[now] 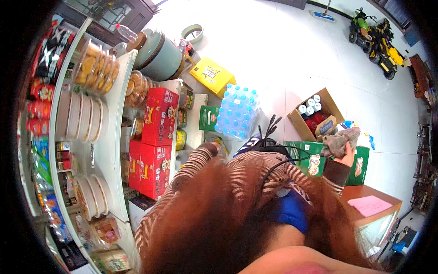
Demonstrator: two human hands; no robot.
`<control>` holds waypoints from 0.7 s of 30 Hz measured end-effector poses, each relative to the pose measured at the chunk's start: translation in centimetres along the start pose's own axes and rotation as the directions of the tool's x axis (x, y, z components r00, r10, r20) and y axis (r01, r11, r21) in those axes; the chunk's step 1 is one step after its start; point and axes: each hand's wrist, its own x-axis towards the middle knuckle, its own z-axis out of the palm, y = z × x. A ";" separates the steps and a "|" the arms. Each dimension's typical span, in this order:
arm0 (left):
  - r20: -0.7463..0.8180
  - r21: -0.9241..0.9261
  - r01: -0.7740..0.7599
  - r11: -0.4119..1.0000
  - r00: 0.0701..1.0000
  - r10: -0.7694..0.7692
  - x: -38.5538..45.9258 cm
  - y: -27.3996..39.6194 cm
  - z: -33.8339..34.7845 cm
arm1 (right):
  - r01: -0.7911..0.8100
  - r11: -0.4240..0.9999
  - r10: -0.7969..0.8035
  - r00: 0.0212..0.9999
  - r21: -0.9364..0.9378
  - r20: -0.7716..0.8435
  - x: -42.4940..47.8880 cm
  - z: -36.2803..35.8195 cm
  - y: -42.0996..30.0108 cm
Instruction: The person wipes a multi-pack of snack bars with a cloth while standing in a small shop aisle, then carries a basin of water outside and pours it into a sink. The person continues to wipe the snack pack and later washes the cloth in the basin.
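My right hand (pixel 345 157) is closed around a crumpled grey cloth (pixel 342 142). It is above green cartons (pixel 311 157) that stand on the floor, beside an open cardboard box (pixel 328 102). My left arm, in a striped sleeve (pixel 191 161), reaches down to the lowest shelf (pixel 195 137). Only a little of my left hand (pixel 217 145) shows past the dark cuff, so its fingers cannot be made out. Near it are a clear plastic package (pixel 224 147) and a yellow-labelled jar (pixel 180 138). Red milk cartons (pixel 159 116) are stacked on the shelf above.
Shelving on the left holds tubs of biscuits (pixel 95 68). A shrink-wrapped bottle pack (pixel 237 111), a yellow carton (pixel 212 75) and a large lidded vat (pixel 159 51) stand ahead. A counter (pixel 386 202) bearing a pink paper (pixel 369 205) is at right. Toy vehicles (pixel 376 44) stand far right.
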 end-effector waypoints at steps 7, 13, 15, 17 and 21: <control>0.505 0.384 0.007 0.923 0.836 -0.216 7.0 4.2 -11.1 | -0.011 0.998 0.018 0.994 -0.065 0.105 15.7 11.5 -1.6; 0.398 0.058 0.375 0.925 0.841 -0.366 23.2 2.4 -19.2 | 0.100 0.987 -0.054 0.942 -0.125 0.332 28.8 30.1 -0.1; 0.378 0.024 0.397 0.918 0.846 -0.376 29.0 3.0 -23.7 | 0.037 0.982 0.015 0.963 -0.185 0.269 34.8 34.6 1.3; 0.324 0.021 0.388 0.921 0.869 -0.373 38.6 4.7 -32.0 | -0.105 0.976 0.140 0.974 -0.192 0.178 40.3 38.5 3.1; -0.131 -0.175 0.212 0.961 0.963 -0.237 49.7 13.6 -53.9 | -0.186 0.962 0.222 0.960 -0.201 0.173 49.0 47.7 5.2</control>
